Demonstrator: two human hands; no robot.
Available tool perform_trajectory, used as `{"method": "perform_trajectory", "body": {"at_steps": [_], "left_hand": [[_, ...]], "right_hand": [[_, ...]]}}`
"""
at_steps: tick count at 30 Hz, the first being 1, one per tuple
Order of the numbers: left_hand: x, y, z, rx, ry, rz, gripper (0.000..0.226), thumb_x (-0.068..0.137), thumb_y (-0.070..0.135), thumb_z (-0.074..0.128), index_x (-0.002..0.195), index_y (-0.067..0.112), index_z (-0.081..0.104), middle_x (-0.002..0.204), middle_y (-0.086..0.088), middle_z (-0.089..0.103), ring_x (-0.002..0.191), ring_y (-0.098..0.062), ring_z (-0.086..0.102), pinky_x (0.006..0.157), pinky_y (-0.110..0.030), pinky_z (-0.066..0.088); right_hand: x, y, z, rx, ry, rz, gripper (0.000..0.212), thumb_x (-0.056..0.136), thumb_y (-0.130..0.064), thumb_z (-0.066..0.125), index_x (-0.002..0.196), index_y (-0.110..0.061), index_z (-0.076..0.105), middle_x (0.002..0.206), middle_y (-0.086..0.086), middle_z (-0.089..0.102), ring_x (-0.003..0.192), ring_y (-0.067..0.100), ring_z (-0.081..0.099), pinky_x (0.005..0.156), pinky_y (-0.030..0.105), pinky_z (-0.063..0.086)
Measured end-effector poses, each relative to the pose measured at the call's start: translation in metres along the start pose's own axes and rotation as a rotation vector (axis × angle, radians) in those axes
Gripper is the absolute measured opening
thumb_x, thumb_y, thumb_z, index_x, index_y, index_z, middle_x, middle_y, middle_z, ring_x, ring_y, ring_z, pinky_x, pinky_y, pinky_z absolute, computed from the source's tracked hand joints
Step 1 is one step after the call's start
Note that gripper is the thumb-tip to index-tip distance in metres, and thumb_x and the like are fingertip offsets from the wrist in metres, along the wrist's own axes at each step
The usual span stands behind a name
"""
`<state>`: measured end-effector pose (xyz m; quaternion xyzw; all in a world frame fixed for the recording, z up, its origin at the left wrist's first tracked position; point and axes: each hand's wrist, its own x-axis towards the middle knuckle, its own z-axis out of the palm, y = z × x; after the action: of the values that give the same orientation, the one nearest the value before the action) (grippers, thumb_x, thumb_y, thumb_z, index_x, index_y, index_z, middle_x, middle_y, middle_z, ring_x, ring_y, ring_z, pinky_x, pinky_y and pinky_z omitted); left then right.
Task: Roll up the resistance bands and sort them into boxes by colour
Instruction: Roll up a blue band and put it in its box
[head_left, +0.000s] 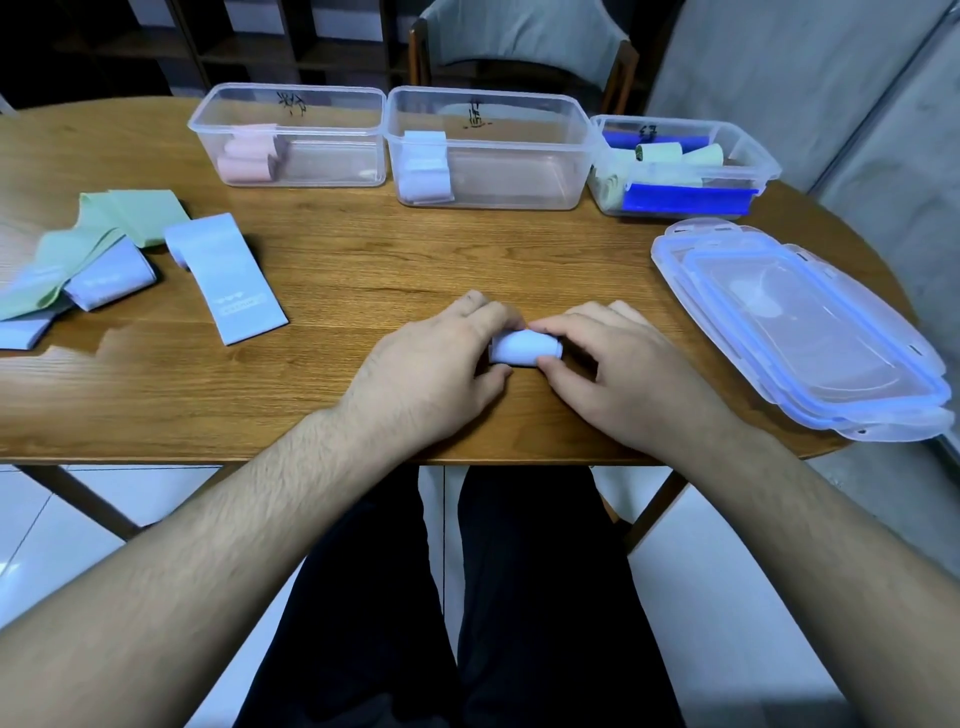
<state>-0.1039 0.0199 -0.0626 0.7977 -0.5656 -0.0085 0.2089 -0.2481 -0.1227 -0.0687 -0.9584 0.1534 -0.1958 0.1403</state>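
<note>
Pinching rolled blue band (524, 349) between curled fingers (485, 317).

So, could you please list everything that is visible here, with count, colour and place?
table: one, wooden, under everything
boxes: three, clear, back row
pink rolls: in left box
light blue rolls: in middle box
green rolls: in right box
lids: stacked, clear with blue trim, right
unrolled bands: green and light blue, left
chair: one, behind table
rolled band: one, light blue, centre
left hand: grips roll
right hand: grips roll
</note>
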Motion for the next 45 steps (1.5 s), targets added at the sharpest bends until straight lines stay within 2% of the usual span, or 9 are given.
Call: {"method": "perform_trajectory", "body": {"at_steps": [14, 17, 20, 22, 26, 28, 32, 40, 45], "left_hand": [[0.008, -0.011, 0.005, -0.108, 0.013, -0.004, 0.035, 0.096, 0.033, 0.053, 0.131, 0.032, 0.051, 0.126, 0.009, 0.056, 0.113, -0.02, 0.059, 0.09, -0.043, 0.05], [0.011, -0.013, 0.005, -0.218, 0.043, -0.019, 0.036, 0.095, 0.026, 0.059, 0.13, 0.027, 0.053, 0.127, 0.007, 0.059, 0.117, -0.015, 0.055, 0.098, -0.033, 0.044], [0.016, -0.008, 0.0, -0.339, 0.056, -0.079, 0.041, 0.092, 0.021, 0.064, 0.132, 0.025, 0.053, 0.121, 0.005, 0.058, 0.09, -0.005, 0.056, 0.083, -0.014, 0.039], [0.017, 0.003, -0.004, -0.551, 0.077, -0.202, 0.045, 0.09, 0.021, 0.067, 0.132, 0.026, 0.051, 0.117, 0.002, 0.056, 0.076, -0.013, 0.06, 0.079, -0.021, 0.047], [0.017, 0.03, -0.017, -1.349, -0.042, -0.582, 0.031, 0.097, 0.014, 0.06, 0.126, 0.018, 0.05, 0.106, -0.007, 0.064, 0.092, -0.024, 0.065, 0.09, -0.036, 0.056], [0.016, 0.038, -0.022, -1.48, -0.132, -0.639, 0.019, 0.099, 0.018, 0.058, 0.116, 0.013, 0.058, 0.101, -0.008, 0.067, 0.093, -0.024, 0.064, 0.093, -0.037, 0.055], [0.013, 0.045, -0.028, -1.568, -0.062, -0.678, 0.014, 0.1, 0.018, 0.056, 0.107, 0.009, 0.065, 0.086, -0.006, 0.073, 0.078, -0.019, 0.067, 0.084, -0.034, 0.057], [0.002, 0.051, -0.038, -1.694, 0.043, -0.725, 0.025, 0.105, 0.013, 0.045, 0.114, -0.006, 0.057, 0.093, -0.025, 0.066, 0.081, -0.032, 0.066, 0.075, -0.037, 0.058], [-0.005, 0.053, -0.049, -1.667, 0.013, -0.708, 0.028, 0.104, 0.014, 0.045, 0.124, -0.002, 0.056, 0.091, -0.018, 0.065, 0.063, -0.02, 0.062, 0.057, -0.027, 0.059]], "right_hand": [[0.013, 0.002, 0.001, 0.005, -0.035, 0.001, 0.04, 0.093, -0.033, 0.063, 0.133, -0.029, 0.058, 0.114, -0.015, 0.063, 0.097, 0.001, 0.04, 0.091, 0.022, 0.033], [0.014, 0.001, -0.001, 0.042, -0.007, -0.005, 0.035, 0.092, -0.032, 0.064, 0.127, -0.033, 0.058, 0.11, -0.023, 0.061, 0.094, 0.0, 0.041, 0.087, 0.02, 0.032], [0.016, -0.003, -0.003, 0.056, 0.056, 0.018, 0.028, 0.088, -0.03, 0.066, 0.116, -0.03, 0.061, 0.101, -0.023, 0.059, 0.09, 0.003, 0.044, 0.083, 0.02, 0.033], [0.018, -0.007, -0.006, 0.084, 0.115, 0.062, 0.025, 0.085, -0.028, 0.067, 0.11, -0.026, 0.062, 0.096, -0.017, 0.061, 0.088, 0.006, 0.048, 0.079, 0.022, 0.037], [0.021, -0.016, -0.013, 0.118, 0.178, 0.097, 0.021, 0.084, -0.03, 0.068, 0.104, -0.026, 0.061, 0.087, -0.02, 0.054, 0.079, 0.002, 0.043, 0.071, 0.018, 0.03], [0.02, -0.021, -0.016, 0.139, 0.187, 0.095, 0.02, 0.084, -0.03, 0.068, 0.102, -0.026, 0.06, 0.09, -0.018, 0.056, 0.078, -0.002, 0.045, 0.07, 0.012, 0.03], [0.013, -0.029, -0.017, 0.161, 0.186, 0.044, 0.024, 0.082, -0.03, 0.073, 0.101, -0.023, 0.061, 0.093, -0.016, 0.058, 0.083, -0.002, 0.046, 0.073, 0.011, 0.031], [0.002, -0.042, -0.018, 0.257, 0.155, -0.068, 0.026, 0.08, -0.029, 0.078, 0.104, -0.024, 0.068, 0.085, -0.01, 0.054, 0.084, 0.008, 0.049, 0.077, 0.02, 0.037], [0.002, -0.057, -0.025, 0.17, 0.248, -0.081, 0.036, 0.074, -0.034, 0.077, 0.107, -0.025, 0.064, 0.109, -0.009, 0.05, 0.103, 0.013, 0.044, 0.086, 0.023, 0.035]]}}
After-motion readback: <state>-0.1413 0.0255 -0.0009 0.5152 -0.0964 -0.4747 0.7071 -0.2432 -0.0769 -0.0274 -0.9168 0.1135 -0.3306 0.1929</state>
